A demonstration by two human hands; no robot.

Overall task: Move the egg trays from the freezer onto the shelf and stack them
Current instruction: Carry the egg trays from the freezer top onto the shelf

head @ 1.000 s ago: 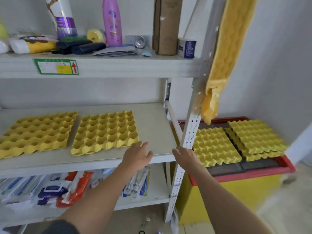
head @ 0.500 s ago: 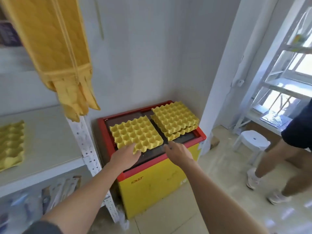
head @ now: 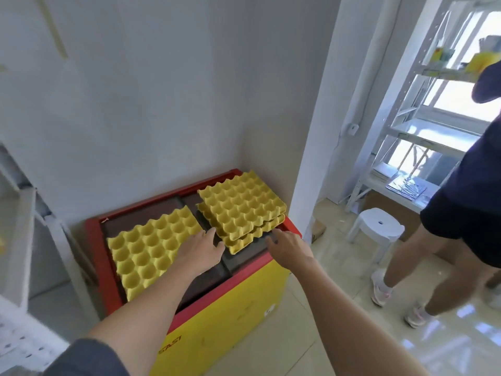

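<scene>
A yellow chest freezer [head: 227, 318] with a red rim and dark lid stands in the corner. On the lid's left half lies a single yellow egg tray [head: 147, 248]. A small stack of yellow egg trays [head: 241, 207] sits on the right half. My left hand [head: 202, 249] hovers open between the single tray and the stack, its fingers by the stack's front left corner. Empty and with fingers spread, my right hand [head: 288, 246] reaches to the stack's front right corner. Only the white shelf frame's edge [head: 19, 240] shows at the left.
Another person [head: 458, 226] in dark shorts and sneakers stands at the right on the glossy tiled floor. A white plastic stool [head: 378, 226] sits beside them, in front of a metal rack [head: 423, 131] by the window. A white wall corner rises right of the freezer.
The view has swung right from the shelf to the freezer. Both hands have moved from the shelf's edge, past the single tray, up to the front corners of the stacked trays.
</scene>
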